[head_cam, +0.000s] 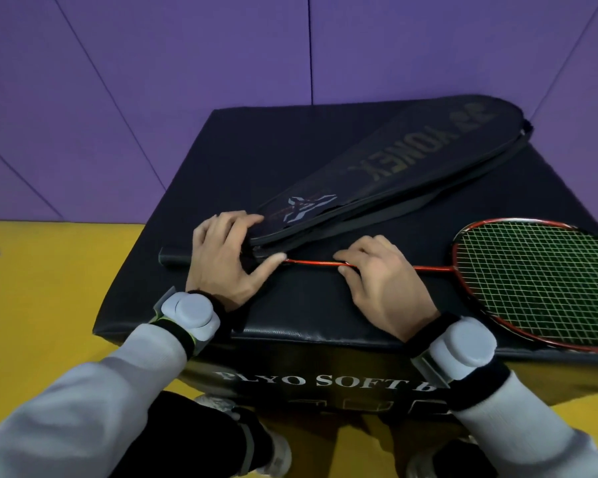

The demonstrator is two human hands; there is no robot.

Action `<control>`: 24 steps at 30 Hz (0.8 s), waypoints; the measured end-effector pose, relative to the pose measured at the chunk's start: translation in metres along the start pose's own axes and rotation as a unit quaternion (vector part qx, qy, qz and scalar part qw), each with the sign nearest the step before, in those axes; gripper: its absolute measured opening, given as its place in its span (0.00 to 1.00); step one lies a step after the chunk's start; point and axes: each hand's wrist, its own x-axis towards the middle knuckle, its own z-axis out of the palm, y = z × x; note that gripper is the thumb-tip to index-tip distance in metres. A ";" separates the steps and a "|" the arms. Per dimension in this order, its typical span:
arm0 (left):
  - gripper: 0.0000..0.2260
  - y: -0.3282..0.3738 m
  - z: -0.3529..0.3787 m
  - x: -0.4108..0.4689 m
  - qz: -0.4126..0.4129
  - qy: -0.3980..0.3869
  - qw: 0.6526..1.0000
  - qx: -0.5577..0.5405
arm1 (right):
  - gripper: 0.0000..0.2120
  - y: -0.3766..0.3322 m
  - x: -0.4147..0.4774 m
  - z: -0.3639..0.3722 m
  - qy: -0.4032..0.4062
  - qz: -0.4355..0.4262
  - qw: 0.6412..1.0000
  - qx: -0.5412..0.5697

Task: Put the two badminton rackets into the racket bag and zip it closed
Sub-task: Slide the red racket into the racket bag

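Right hand (377, 281) pinches the thin red shaft of the red-framed badminton racket (539, 281), which lies across the black padded foam box (290, 315), long axis left-to-right, head at the frame's right edge, black grip at the left. Left hand (221, 257) clasps the narrow end of the black fabric racket bag (394, 167) just above. The racket looks light and stiff with delicate strings, so the grip seems the safer hold.

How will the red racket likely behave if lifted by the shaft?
Likely light: the racket is a thin frame with open strings. Pinched on its thin shaft by the right hand, it may tip head-down or twist.
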 end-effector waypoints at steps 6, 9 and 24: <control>0.12 -0.003 0.007 0.001 0.012 0.064 0.996 0.063 | 0.15 0.004 -0.005 -0.002 -0.009 -0.001 1.000 -0.027; 0.12 -0.004 0.006 0.001 0.013 0.061 0.995 0.072 | 0.18 0.004 -0.004 -0.001 -0.020 0.000 0.999 -0.027; 0.15 0.033 0.001 -0.011 0.162 0.041 0.984 0.066 | 0.22 0.000 0.002 -0.006 0.040 -0.041 0.998 -0.026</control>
